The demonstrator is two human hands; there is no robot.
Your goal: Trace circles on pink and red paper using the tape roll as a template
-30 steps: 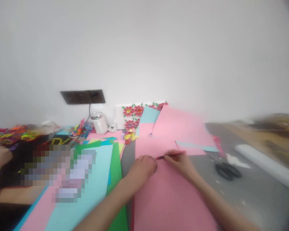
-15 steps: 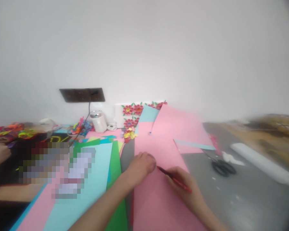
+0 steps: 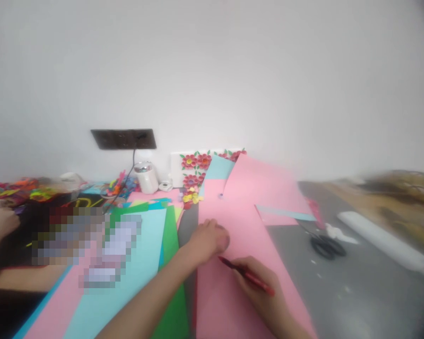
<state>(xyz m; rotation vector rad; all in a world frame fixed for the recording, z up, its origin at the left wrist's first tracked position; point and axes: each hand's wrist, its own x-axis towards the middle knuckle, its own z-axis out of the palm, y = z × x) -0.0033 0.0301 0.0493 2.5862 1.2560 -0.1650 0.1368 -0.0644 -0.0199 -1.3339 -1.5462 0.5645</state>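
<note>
My left hand [image 3: 204, 240] is closed on a small round thing [image 3: 224, 238], pressing it onto the pink paper [image 3: 229, 301]. What that round thing is I cannot make out. A red pen [image 3: 257, 281] with a dark grip is held in my right hand [image 3: 261, 287]. Its tip points at the paper just below the round thing; whether it touches is too blurred to tell. Under my left forearm lie stacked light blue [image 3: 141, 249] and green paper sheets [image 3: 169, 301].
Black-handled scissors [image 3: 327, 246] and a white roll [image 3: 385, 240] lie to the right. Behind stand a curled pink sheet [image 3: 268, 183], a board with paper flowers [image 3: 176, 169] and a white container [image 3: 146, 179]. Another person's hand [image 3: 0, 223] is at far left.
My right hand has shifted left and down slightly. The pen tip has moved from the right side of the round thing to below it. My left hand keeps its grip.
</note>
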